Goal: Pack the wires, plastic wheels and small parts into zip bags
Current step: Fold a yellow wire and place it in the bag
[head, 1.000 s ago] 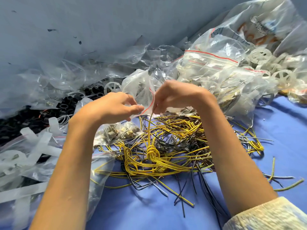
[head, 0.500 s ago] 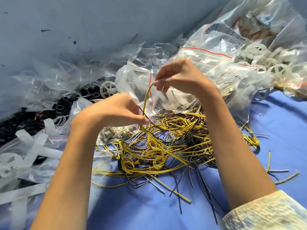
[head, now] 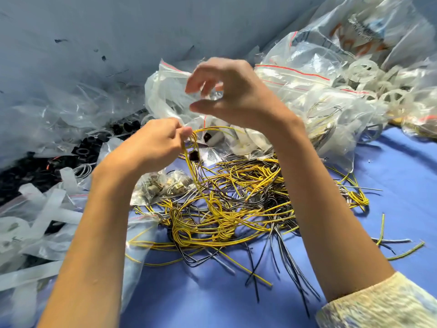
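A tangle of yellow, black and grey wires (head: 238, 204) lies on the blue cloth. My left hand (head: 151, 145) pinches a looped yellow wire (head: 192, 162) that rises from the pile. Above it my right hand (head: 227, 93) hovers with fingers loosely curved and nothing in them. Clear zip bags (head: 295, 74) with red seal lines are heaped behind the hands. White plastic wheels (head: 392, 98) show at the right, some inside bags. A small bag of metal parts (head: 163, 185) sits under my left wrist.
Black ring-shaped parts (head: 80, 152) and white plastic strips (head: 47, 209) pile up at the left under crumpled clear plastic. A grey wall (head: 118, 31) closes the back. Loose wire ends (head: 402, 252) lie on the blue cloth (head: 402, 174) at the right.
My right hand let go of the yellow wire and rose, opening its fingers. My left hand lifted and now holds the wire's loop.
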`<state>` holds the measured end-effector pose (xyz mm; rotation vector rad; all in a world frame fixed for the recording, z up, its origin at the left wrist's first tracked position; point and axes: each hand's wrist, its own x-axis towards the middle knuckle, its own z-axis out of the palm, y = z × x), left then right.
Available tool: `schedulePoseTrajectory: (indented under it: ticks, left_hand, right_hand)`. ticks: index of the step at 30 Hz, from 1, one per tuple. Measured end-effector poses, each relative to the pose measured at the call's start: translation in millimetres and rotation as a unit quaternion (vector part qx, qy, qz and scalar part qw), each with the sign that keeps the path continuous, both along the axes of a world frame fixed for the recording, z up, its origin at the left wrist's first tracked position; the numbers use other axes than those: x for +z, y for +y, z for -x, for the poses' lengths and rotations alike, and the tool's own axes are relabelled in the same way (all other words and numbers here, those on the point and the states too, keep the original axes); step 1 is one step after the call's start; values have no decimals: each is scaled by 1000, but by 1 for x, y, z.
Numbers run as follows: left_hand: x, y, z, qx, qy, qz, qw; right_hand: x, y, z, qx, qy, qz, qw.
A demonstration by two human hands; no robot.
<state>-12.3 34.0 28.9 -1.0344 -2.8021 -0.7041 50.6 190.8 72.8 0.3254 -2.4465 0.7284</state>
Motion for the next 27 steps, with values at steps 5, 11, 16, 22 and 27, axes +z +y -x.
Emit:
schedulePoseTrajectory:
  ticks: [5,11,16,22,27]
  left_hand:
    - [2,-2,4,38,18,-11,999]
    - [4,0,4,76,-5,-58,995]
    - [1,-4,12,58,-99,-148,982]
    - [3,-2,8,30,-137,-189,972]
    - [7,2,0,2,-189,-237,953]
  right_hand:
    - [-11,-7,3,29,-164,-88,982]
    - [-16,-7,6,44,-255,-97,961]
    - [-21,-10,9,27,-267,-110,957]
    - [-22,-14,10,57,-283,-46,956]
    - [-24,-13,9,81,-315,36,945]
